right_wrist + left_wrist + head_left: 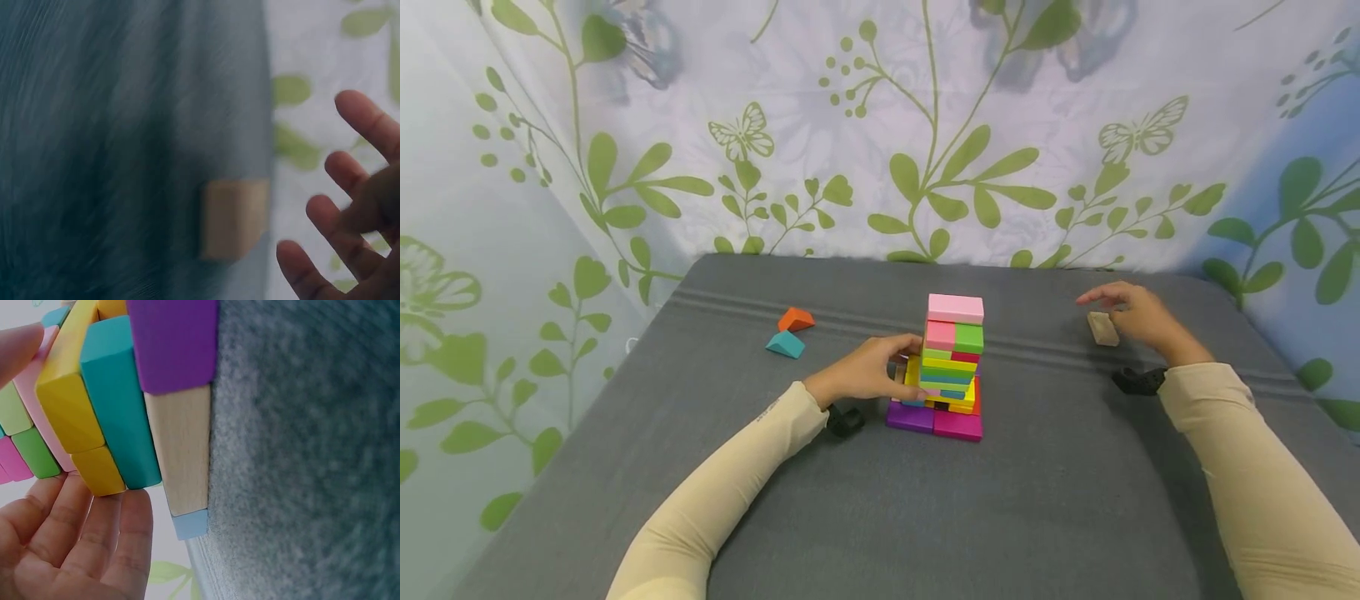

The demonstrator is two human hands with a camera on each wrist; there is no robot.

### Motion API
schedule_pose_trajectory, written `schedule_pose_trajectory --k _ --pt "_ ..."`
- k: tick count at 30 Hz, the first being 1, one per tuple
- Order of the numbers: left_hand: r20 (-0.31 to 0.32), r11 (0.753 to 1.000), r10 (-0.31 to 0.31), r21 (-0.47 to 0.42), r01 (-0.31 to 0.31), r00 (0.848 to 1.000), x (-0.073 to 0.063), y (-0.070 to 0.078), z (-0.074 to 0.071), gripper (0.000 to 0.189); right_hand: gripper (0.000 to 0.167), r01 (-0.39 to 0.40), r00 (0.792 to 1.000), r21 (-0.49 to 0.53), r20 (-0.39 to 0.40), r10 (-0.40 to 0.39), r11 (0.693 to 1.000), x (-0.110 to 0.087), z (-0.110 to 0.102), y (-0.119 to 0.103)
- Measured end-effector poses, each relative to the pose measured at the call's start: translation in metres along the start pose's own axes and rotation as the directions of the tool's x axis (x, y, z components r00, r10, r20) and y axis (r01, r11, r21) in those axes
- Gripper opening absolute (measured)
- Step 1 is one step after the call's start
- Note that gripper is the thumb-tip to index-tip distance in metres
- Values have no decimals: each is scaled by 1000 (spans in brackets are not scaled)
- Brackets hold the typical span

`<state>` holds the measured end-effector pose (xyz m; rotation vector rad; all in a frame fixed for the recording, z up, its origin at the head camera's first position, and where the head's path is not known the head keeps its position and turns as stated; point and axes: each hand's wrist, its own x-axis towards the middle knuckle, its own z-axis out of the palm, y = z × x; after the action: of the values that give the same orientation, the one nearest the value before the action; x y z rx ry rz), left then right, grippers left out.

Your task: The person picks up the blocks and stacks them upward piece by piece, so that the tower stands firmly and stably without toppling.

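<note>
A tower of colourful blocks (951, 358) stands mid-table, with a pink block (956, 309) lying across its top. My left hand (877, 368) holds its left side, thumb at the near face and fingers at the far side. In the left wrist view, the fingertips (136, 506) rest against the ends of yellow blocks (69, 412) and a teal block (119, 406). On the right, a plain wooden block (1103, 329) lies on the table. My right hand (1138, 315) hovers beside and over it, fingers spread and holding nothing; the right wrist view shows the wooden block (232, 219) apart from the fingers.
An orange triangular block (796, 319) and a teal triangular block (786, 344) lie left of the tower on the grey table (1037, 517). Behind the table hangs a curtain (820, 150) printed with leaves and butterflies.
</note>
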<state>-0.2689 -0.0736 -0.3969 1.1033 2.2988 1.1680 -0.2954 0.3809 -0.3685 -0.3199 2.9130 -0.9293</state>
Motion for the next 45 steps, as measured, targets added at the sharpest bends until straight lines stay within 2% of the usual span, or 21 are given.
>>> schedule_pose_trajectory --k 4,7,11,19,22,25,27,29,32,35,39,42,43,45 --pt "-4 1000 -2 3 2 1000 -2 -1 1 69 56 -37 997 -104 68 44 994 4 3 22" --pt "-4 1000 -5 -6 5 1000 -2 -1 1 69 50 -28 995 -151 91 42 988 5 6 30" --pt "-7 1000 -11 -15 11 1000 -4 -1 1 70 40 -23 996 -139 88 35 990 1 9 30" --pt "-10 1000 -5 -7 5 1000 -6 -2 1 68 36 87 990 -205 123 -63 975 -13 22 -4" --pt "-4 1000 -9 -4 9 1000 -6 -3 1 69 34 134 990 -189 77 -122 973 -20 28 -26" --pt "-4 1000 -18 -1 18 1000 -6 -3 1 70 31 199 979 -128 -24 -204 972 -28 31 -51" --pt "-6 1000 -21 -1 21 1000 -6 -3 1 70 29 265 955 -73 -120 -272 962 -33 33 -68" --pt "-8 1000 -20 -3 20 1000 -6 -3 1 70 29 344 916 -4 -218 -337 939 -38 34 -85" --pt "-7 1000 -21 -3 21 1000 -6 -2 1 71 34 467 850 121 -334 -407 876 -43 36 -108" --pt "-4 1000 -22 4 22 1000 -5 0 1 71 40 553 803 211 -395 -447 806 -47 38 -128" --pt "-3 1000 -11 3 11 1000 -3 0 1 70 44 649 729 184 -430 -534 738 -51 42 -149" --pt "-4 1000 0 -6 0 1000 -2 0 0 70 28 720 650 90 -436 -623 688 -51 46 -160" --pt "-3 1000 2 -8 -2 1000 -2 0 0 70 30 740 623 55 -431 -652 670 -50 48 -163" --pt "-2 1000 4 -10 -4 1000 -2 2 0 70 47 763 578 -25 -418 -700 645 -50 52 -168"
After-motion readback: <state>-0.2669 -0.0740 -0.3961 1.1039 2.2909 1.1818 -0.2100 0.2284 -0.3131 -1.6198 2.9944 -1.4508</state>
